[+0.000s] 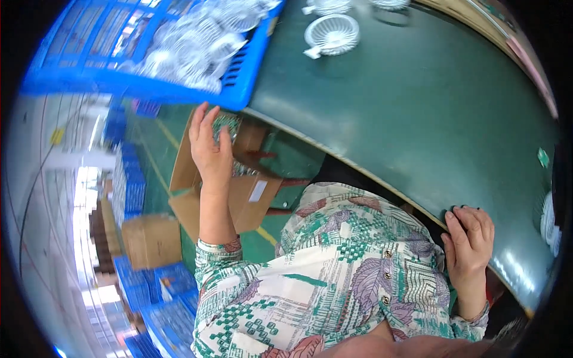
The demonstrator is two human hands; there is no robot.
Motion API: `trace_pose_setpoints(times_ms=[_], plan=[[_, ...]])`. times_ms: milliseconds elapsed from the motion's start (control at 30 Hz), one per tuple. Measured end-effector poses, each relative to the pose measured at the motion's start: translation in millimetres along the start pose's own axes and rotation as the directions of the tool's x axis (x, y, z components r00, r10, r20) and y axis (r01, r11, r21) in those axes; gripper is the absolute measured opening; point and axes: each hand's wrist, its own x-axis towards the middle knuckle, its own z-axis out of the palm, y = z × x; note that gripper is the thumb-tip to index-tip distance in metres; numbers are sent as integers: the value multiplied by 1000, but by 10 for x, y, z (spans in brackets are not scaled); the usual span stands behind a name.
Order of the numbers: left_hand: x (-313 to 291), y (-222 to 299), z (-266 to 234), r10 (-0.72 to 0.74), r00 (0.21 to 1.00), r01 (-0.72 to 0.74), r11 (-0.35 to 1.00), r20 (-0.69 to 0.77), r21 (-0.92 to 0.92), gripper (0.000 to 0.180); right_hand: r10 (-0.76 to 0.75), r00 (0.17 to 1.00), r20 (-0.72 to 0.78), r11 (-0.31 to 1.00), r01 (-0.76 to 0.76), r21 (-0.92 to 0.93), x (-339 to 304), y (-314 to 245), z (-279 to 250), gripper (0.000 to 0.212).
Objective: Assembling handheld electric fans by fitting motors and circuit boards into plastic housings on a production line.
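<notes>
My left hand [212, 149] is raised with its fingers apart and nothing in it. It is just below the near edge of a blue plastic crate [243, 80], over an open cardboard box [243, 206] that holds small green and silvery pieces. Clear ribbed plastic pieces [200, 45], round like shallow dishes, are heaped in the crate. At the right, my right hand [471, 241] rests on the edge of the green table [406, 101], its fingers loosely bent and the thumb apart, holding nothing that I can see. One round ribbed clear dish [332, 34] with a small tab lies on the tabletop.
More clear pieces lie at the table's far edge and right end [548, 221]. A small green scrap [542, 157] is near the right edge. On the floor at left stand a closed cardboard box [152, 241] and stacked blue crates [173, 316].
</notes>
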Motion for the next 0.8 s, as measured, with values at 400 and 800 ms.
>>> trace_pose_setpoints(times_ms=[400,800], plan=[[-1897,-1466,-786,-756,578,805,590,305,-62,32,-155,986,60,967,139,212,499,-363,362,40],[-2496,-395,-518,-462,756,427,885,464,185,63,-346,927,142,837,237,493,996,-872,889,31]])
